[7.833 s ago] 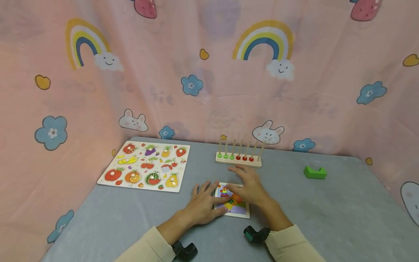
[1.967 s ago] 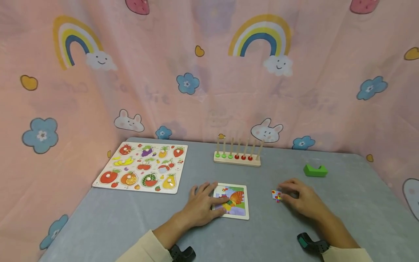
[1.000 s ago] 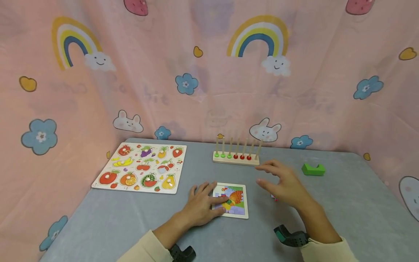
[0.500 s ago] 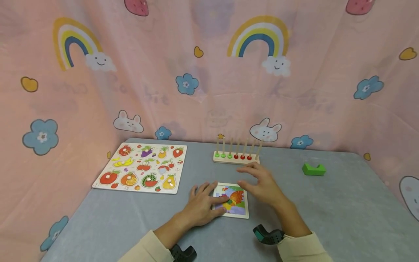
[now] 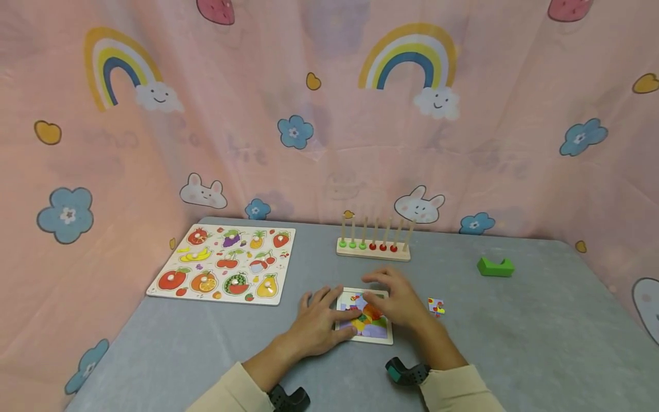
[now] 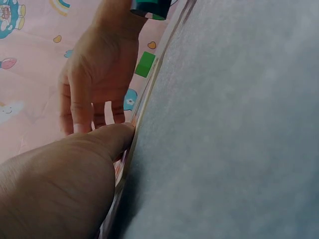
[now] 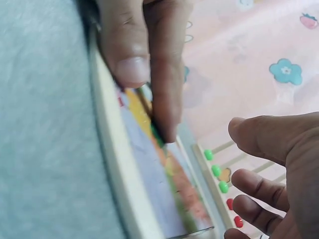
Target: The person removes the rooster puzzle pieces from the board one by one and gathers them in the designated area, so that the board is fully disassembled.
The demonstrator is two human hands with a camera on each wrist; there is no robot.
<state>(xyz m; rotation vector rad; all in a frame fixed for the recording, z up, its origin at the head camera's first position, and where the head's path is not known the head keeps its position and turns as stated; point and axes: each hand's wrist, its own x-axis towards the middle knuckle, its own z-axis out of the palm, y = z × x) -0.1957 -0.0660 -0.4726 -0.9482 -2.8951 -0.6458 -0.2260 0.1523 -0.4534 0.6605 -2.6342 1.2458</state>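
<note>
A small jigsaw puzzle (image 5: pixel 378 333) in a pale wooden frame lies on the grey table, with an orange, yellow, green and lilac picture. My left hand (image 5: pixel 319 323) rests on its left side in the head view, index finger and thumb extended over the picture. Above the puzzle's upper right part hovers my right hand (image 5: pixel 399 297), thumb and fingers spread, nothing between them. The right wrist view shows that thumb (image 7: pixel 259 137) apart from the board. A loose puzzle piece (image 5: pixel 436 306), white, red and yellow, lies just right of the right hand. Part of the picture is hidden under my hands.
At the left lies a fruit peg puzzle board (image 5: pixel 242 269). A wooden counting rack (image 5: pixel 373 252) with green and red beads stands behind my hands. Farther right is a green notched block (image 5: pixel 496 267). A pink printed curtain (image 5: pixel 340 166) hangs behind the table.
My right hand has set the puzzle piece on the table at the right, where none lay at first, and come back left over the puzzle. My left hand has stayed put.
</note>
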